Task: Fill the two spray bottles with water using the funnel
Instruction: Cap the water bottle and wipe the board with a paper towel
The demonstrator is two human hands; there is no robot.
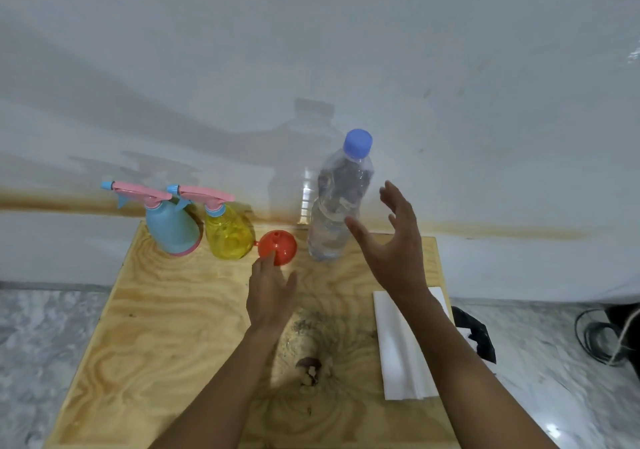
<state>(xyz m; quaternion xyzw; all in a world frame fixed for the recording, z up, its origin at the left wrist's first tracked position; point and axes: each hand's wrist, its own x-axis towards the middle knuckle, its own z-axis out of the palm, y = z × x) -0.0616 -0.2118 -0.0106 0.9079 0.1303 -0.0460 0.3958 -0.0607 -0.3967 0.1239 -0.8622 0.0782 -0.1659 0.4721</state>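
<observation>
Though near the far-edge funnel (279,246), left hand (269,291), right hand (394,246) well apart.

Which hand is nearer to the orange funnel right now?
Left. The left hand has its fingertips at the near rim of the orange funnel; the right hand is open off to the funnel's right, beside the water bottle.

Across the back of my table (156,327) I see the left spray bottle (171,228), right spray bottle (228,237), funnel (278,246), then water bottle (337,206); a folded napkin (398,351) lies nearer, right.
</observation>
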